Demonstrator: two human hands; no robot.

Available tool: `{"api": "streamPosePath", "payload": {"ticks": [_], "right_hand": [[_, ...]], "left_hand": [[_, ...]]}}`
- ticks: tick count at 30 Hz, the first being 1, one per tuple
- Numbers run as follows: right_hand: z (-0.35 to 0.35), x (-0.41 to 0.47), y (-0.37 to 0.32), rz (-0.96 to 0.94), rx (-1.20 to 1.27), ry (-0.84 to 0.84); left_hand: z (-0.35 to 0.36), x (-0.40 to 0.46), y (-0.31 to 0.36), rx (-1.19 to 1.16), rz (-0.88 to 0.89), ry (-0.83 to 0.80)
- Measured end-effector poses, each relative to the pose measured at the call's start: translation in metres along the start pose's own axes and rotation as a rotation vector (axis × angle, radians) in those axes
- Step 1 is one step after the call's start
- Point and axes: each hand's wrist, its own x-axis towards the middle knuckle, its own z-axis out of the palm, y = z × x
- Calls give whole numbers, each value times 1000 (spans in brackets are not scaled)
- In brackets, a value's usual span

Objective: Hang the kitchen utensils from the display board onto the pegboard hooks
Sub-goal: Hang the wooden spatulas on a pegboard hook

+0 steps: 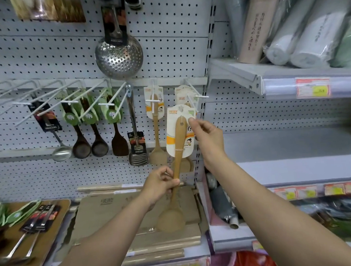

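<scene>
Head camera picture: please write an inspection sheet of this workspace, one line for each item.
Surface: pegboard, white hooks in a row.
Job's things: bamboo spoon with card label, below the rightmost hook, not yet hung; utensils on display board.
Clutter: cardboard boxes beneath.
Hands: left hand grips the spoon handle; right hand pinches the card top.
Cables: nothing seen.
Surroundings: hung skimmer, rolled goods on the right shelf.

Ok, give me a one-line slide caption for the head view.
Left hand and right hand lift a carded bamboo spoon toward a pegboard hook.
</scene>
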Motion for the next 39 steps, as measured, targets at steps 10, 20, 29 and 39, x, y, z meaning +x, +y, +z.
{"api": "streamPosePath", "payload": {"ticks": [10, 20, 29, 39], "right_hand": [[-16, 6, -6, 9, -41, 128], [-21, 26, 0, 47, 1, 145], [-6, 73, -2, 86, -78, 122], [1, 104, 7, 82, -106, 124]], "left_hand": [[25, 4, 0, 17, 11, -69], [31, 27, -6, 28, 10, -90], [31, 77, 6, 58, 9, -56], [32, 120, 4, 66, -13, -41]]}}
